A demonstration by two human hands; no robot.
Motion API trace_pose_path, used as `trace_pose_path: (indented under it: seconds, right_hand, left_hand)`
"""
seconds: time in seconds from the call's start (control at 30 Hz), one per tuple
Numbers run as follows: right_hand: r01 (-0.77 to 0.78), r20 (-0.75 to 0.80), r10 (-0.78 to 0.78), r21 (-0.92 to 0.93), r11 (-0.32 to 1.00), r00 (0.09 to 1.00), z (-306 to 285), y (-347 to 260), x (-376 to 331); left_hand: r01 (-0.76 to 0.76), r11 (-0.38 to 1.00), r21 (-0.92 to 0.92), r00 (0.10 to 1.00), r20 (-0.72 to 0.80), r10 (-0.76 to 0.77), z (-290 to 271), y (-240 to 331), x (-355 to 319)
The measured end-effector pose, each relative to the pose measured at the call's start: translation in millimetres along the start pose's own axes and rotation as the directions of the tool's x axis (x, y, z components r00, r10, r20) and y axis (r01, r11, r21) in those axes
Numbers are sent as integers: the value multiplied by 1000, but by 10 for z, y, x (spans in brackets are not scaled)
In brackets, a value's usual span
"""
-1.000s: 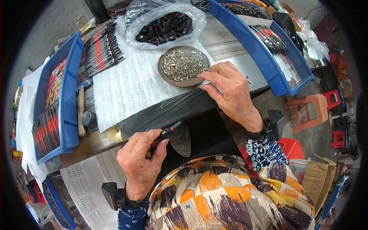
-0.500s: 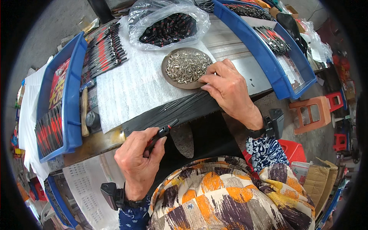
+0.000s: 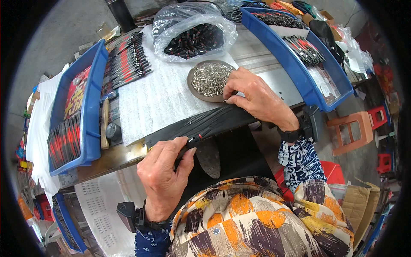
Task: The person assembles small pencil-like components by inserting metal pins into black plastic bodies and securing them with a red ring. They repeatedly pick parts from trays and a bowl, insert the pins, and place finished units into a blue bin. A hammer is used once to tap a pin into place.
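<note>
My left hand (image 3: 165,171), in front of the table's near edge, is closed around a black pen-like barrel (image 3: 194,140) with a red ring near its end. Most of the barrel is hidden by the fingers. At the near right rim of a round brown dish (image 3: 192,88), my right hand (image 3: 259,96) is pinched shut, with a small silvery metal piece (image 3: 225,100) just showing at the fingertips. Many similar small metal pieces (image 3: 210,79) fill the dish. Behind it, a clear plastic bag (image 3: 165,25) holds many black pieces with red rings (image 3: 197,40).
White foam sheet (image 3: 137,100) covers part of the table. Black-and-red pen-like tools (image 3: 130,60) lie in rows at the left. Blue trays (image 3: 92,107) stand on both sides, the right tray (image 3: 282,45) holding more tools. A wooden-handled hammer (image 3: 104,124) lies beside a dark round block (image 3: 114,132).
My left hand has moved up and right with the barrel, toward the table edge. My right hand stays at the dish rim, its fingertips a little lower. The whole view has shifted slightly.
</note>
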State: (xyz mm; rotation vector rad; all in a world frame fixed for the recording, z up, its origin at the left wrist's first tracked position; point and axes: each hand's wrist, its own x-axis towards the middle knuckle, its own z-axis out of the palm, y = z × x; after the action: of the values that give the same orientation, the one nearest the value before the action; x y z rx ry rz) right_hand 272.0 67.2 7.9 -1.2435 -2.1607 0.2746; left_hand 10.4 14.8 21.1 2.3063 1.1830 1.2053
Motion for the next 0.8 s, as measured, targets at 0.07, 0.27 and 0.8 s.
trace_pose_path:
  seconds: [0.07, 0.27, 0.8]
  right_hand:
    - [6, -31, -5, 34, 999, 999, 11, -83, -22]
    - [48, -115, -22, 227, 973, 993, 53, -445, -180]
    - [245, -249, -205, 143, 959, 947, 121, -778, -282]
  left_hand:
    - [2, 1000, 5, 1000, 14, -2, -25, 22, 10]
    - [-21, 1000, -21, 999, 30, 21, 4, 66, 10]
    - [-73, 997, -26, 994, 77, 75, 67, 152, -62]
